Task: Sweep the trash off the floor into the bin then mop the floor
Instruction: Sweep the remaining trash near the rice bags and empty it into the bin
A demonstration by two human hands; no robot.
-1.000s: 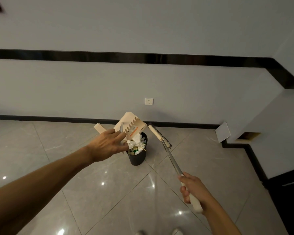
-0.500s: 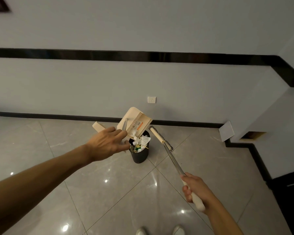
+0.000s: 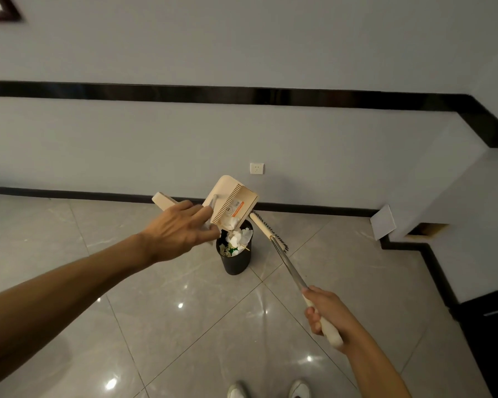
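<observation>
The left hand (image 3: pixel 179 232) grips the cream dustpan (image 3: pixel 233 201), tipped over the black bin (image 3: pixel 236 261), which is heaped with white tissue (image 3: pixel 237 239). The right hand (image 3: pixel 327 314) clasps the broom (image 3: pixel 260 226), whose head is just right of the bin.

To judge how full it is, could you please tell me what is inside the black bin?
The bin holds crumpled white tissue up to its rim, plus green scraps. Anything deeper is covered by that heap, and the tilted dustpan hides the far rim.
</observation>
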